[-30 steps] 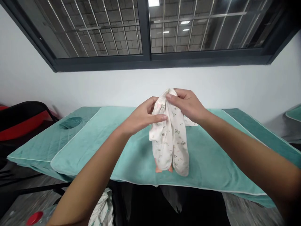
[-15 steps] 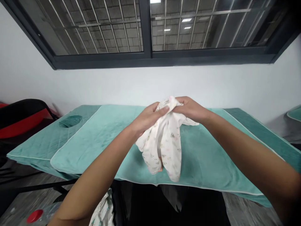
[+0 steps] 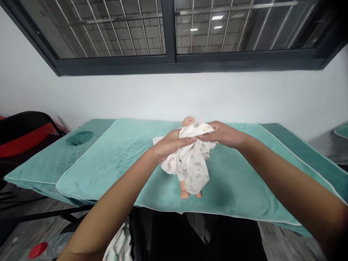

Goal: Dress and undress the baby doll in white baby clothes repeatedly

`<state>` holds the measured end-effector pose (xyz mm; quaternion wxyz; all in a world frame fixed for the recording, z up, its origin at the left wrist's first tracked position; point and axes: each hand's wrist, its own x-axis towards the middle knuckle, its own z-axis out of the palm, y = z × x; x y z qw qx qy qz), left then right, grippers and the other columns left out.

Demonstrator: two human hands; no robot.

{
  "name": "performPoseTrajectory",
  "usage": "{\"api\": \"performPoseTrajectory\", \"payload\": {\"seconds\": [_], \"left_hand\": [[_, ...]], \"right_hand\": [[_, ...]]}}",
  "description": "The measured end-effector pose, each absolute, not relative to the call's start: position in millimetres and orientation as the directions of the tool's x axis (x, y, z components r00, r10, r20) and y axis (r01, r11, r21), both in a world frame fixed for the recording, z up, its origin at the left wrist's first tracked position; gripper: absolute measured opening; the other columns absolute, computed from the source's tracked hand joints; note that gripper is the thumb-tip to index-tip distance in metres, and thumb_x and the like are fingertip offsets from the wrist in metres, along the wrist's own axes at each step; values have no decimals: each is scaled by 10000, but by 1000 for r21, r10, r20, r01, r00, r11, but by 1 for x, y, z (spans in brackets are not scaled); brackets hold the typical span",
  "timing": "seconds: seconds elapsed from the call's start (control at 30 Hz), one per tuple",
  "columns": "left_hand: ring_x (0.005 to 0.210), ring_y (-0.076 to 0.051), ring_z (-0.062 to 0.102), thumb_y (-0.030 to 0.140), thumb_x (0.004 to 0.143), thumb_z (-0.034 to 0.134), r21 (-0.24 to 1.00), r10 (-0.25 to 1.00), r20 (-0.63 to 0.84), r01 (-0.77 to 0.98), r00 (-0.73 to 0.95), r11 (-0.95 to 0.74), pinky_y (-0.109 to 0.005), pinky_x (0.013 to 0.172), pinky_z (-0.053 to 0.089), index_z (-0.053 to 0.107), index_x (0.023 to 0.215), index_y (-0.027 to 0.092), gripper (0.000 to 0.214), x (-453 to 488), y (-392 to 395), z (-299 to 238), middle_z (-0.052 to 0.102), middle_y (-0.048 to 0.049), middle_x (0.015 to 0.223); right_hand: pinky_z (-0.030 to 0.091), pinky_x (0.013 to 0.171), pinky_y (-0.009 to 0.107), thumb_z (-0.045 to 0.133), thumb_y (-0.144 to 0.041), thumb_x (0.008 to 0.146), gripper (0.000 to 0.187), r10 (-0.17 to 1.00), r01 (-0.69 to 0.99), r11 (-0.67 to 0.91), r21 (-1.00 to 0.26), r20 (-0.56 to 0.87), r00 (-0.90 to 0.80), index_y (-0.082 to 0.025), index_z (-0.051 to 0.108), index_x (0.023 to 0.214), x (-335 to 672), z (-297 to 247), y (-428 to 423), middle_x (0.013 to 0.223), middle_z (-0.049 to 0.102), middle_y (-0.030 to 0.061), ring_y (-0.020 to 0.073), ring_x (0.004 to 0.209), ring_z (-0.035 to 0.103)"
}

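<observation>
A baby doll (image 3: pixel 188 121) in a white printed romper (image 3: pixel 191 163) lies on its back on the teal towel (image 3: pixel 114 159), head toward the wall, bare feet toward me. My left hand (image 3: pixel 169 144) and my right hand (image 3: pixel 221 134) both grip the romper at the doll's chest, fingers pinched on the cloth. The doll's head shows just beyond my fingers; most of its body is hidden by the cloth and my hands.
The towel covers a teal massage table with a face hole (image 3: pixel 79 138) at the left. A black and red bag (image 3: pixel 24 132) sits far left. Below the table lie a bottle with a red cap (image 3: pixel 38 249) and more printed cloth (image 3: pixel 118 244).
The doll, held upright a second ago, has been lowered onto its back on the towel. Both hands came down with it and kept their grip on the romper.
</observation>
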<state>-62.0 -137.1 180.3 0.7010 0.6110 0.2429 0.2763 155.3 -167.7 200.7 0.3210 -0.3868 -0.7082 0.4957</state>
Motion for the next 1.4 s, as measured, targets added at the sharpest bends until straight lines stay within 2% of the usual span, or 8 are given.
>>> {"api": "performPoseTrajectory", "payload": {"seconds": [0.13, 0.23, 0.47, 0.67, 0.97, 1.13, 1.3, 1.4], "left_hand": [[783, -236, 687, 273, 609, 886, 997, 550, -82, 65, 831, 50, -353, 721, 530, 732, 964, 137, 410, -71, -141, 171, 736, -93, 894], [873, -254, 704, 279, 645, 855, 977, 662, 15, -151, 749, 149, -363, 807, 535, 730, 998, 157, 394, -69, -140, 162, 750, -91, 944], [809, -227, 711, 299, 696, 808, 922, 836, 50, -346, 547, 171, -334, 802, 528, 718, 981, 158, 331, -58, -134, 137, 754, -59, 884], [930, -289, 701, 285, 553, 918, 975, 557, -122, -4, 822, 220, -370, 812, 520, 708, 1111, 145, 612, -77, -134, 124, 750, -127, 1029], [814, -206, 684, 329, 661, 836, 932, 865, 75, -343, 496, 115, -301, 753, 517, 707, 969, 160, 374, -51, -131, 117, 742, -45, 907], [836, -239, 694, 453, 722, 799, 922, 784, -63, -264, 618, 282, -327, 770, 522, 728, 954, 175, 369, -55, -141, 108, 747, -56, 857], [873, -239, 702, 447, 715, 814, 946, 839, 28, -285, 543, 153, -327, 792, 523, 702, 1061, 167, 458, -53, -143, 114, 758, -71, 958], [939, -253, 704, 443, 757, 784, 921, 874, 87, -372, 478, 112, -335, 836, 526, 682, 1126, 171, 469, -52, -147, 114, 755, -79, 1020]], "right_hand": [[495, 674, 278, 778, -372, 773, 266, 891, -13, 141, -990, 133, -434, -151, 743, 916, 148, 187, -170, 856, 704, 35, 171, 756, 655], [515, 698, 288, 777, -368, 781, 296, 913, -147, 38, -988, 94, -397, -159, 733, 985, 137, 177, -175, 877, 717, 43, 174, 769, 666], [538, 796, 307, 839, -341, 732, 404, 774, 96, -123, -988, -156, -613, -164, 724, 1077, 134, 159, -179, 1028, 742, 73, 199, 913, 686], [547, 853, 355, 737, -457, 835, 418, 885, -202, -29, -979, 69, -461, -149, 699, 1116, 142, 147, -180, 1049, 738, 111, 231, 966, 691], [544, 827, 327, 841, -356, 724, 406, 817, -22, -187, -982, -143, -558, -178, 719, 1067, 119, 125, -190, 1032, 743, 67, 214, 941, 689], [529, 869, 362, 799, -334, 735, 377, 921, -337, -72, -939, 67, -384, -179, 714, 1068, 127, 129, -187, 1014, 747, 77, 247, 963, 688], [531, 680, 316, 789, -383, 729, 311, 858, -360, -265, -895, -48, -512, -180, 715, 953, 116, 111, -197, 814, 729, 52, 210, 729, 677], [439, 496, 266, 759, -426, 777, 266, 805, -312, -322, -894, -85, -587, -179, 669, 738, 108, 98, -203, 537, 592, -11, 130, 462, 505]]}}
